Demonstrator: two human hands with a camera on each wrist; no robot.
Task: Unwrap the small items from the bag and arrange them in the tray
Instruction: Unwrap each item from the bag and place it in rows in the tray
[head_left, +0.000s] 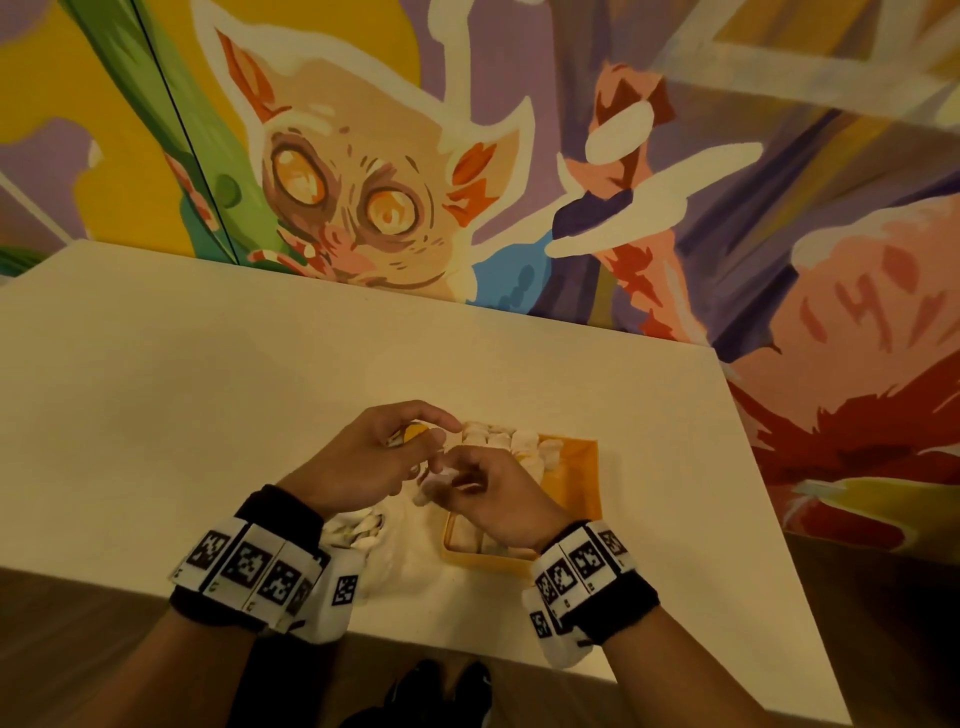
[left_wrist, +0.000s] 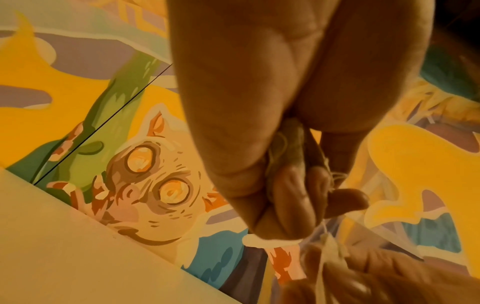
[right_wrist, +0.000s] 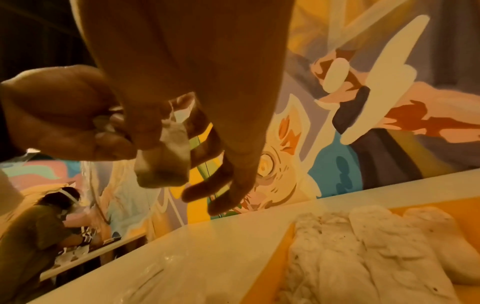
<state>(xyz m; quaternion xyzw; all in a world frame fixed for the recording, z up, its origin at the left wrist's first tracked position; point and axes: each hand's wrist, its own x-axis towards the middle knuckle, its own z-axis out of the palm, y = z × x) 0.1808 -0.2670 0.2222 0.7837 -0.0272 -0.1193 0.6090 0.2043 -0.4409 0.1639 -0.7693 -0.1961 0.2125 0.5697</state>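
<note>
A small white sachet (head_left: 430, 487) hangs above the table between my hands, just left of the tray. My right hand (head_left: 457, 480) pinches its top, and the sachet (right_wrist: 167, 152) dangles below thumb and forefinger. My left hand (head_left: 410, 441) is curled around a bunched thread (left_wrist: 275, 150) and a yellow tag (head_left: 413, 431). The thread runs down to the sachet (left_wrist: 332, 257). The yellow tray (head_left: 584, 483) lies to the right, with several white sachets (head_left: 496, 441) in a row at its far end. The same sachets (right_wrist: 363, 246) show close up in the right wrist view.
A clear plastic bag (head_left: 356, 532) with more pale items lies under my left wrist. The cream table (head_left: 208, 389) ends against a painted wall. In the right wrist view another person (right_wrist: 39, 226) bends over a table far to the left.
</note>
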